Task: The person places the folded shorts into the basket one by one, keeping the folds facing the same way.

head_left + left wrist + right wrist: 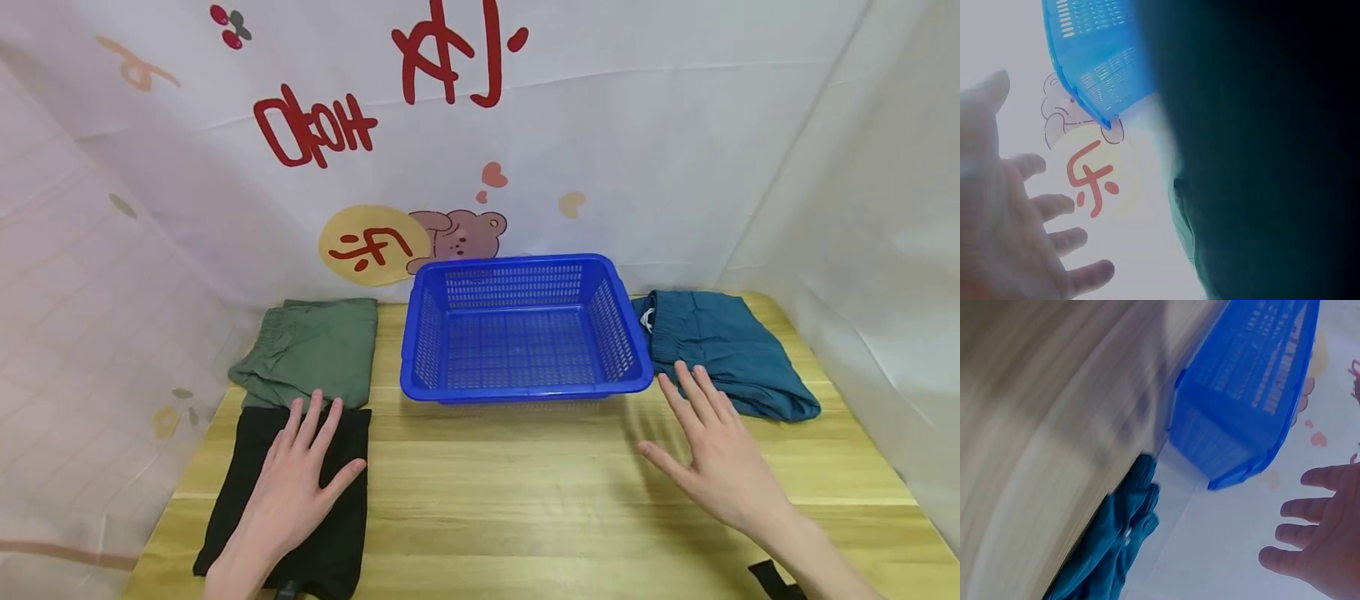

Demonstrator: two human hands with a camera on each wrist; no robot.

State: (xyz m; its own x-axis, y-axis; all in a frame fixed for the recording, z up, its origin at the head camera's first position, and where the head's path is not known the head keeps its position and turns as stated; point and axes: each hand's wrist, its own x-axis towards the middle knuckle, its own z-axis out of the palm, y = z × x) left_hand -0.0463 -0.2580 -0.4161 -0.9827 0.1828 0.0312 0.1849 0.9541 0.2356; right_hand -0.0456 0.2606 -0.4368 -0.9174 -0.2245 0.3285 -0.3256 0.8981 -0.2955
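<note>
My left hand (296,492), fingers spread, is over the folded black cloth (341,533) at the left of the table. Just beyond its fingertips lies a folded green garment (322,350) with a gathered waistband. In the left wrist view that hand (1010,219) appears with nothing in it. My right hand (720,458) is also spread, palm down and holding nothing, close in front of the folded teal garment (738,354), which has an elastic waist and a white drawstring. A blue plastic basket (525,392) with perforated walls stands between the garments, with nothing inside.
The wooden table (517,500) is bounded by a white printed curtain (637,125) at the back and both sides. A black strap (776,581) shows by the right wrist. The teal garment lies beside the basket's right side.
</note>
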